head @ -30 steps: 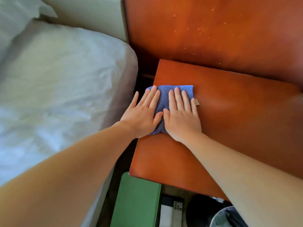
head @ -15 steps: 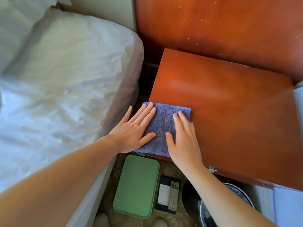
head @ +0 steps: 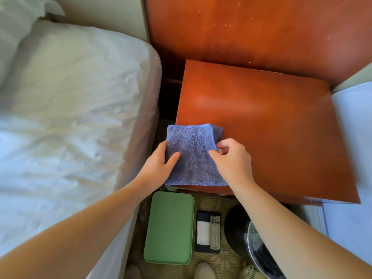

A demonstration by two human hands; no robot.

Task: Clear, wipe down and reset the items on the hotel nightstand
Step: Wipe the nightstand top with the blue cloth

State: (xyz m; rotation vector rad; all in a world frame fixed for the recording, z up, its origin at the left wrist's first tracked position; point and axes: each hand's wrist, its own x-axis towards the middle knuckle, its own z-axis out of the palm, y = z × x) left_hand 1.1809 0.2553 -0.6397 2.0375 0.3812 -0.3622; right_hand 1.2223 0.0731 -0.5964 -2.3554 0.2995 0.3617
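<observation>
A folded blue cloth [head: 193, 156] hangs over the near left corner of the reddish wooden nightstand [head: 271, 125]. My left hand [head: 159, 168] grips the cloth's left edge, thumb on top. My right hand [head: 231, 158] pinches its right edge, fingers curled. The cloth is lifted slightly off the wood. The nightstand top is bare apart from the cloth.
On the carpet below lie a green tray [head: 169, 228], a dark holder with a remote control [head: 214, 232] and a black bin [head: 259, 248] with a liner. A white bed [head: 70, 109] is to the left, another bed [head: 354, 158] to the right. A wooden headboard panel [head: 251, 27] stands behind.
The cloth slid from the nightstand's back left towards the near corner. Both hands went from flat on the cloth to gripping its edges and raising it.
</observation>
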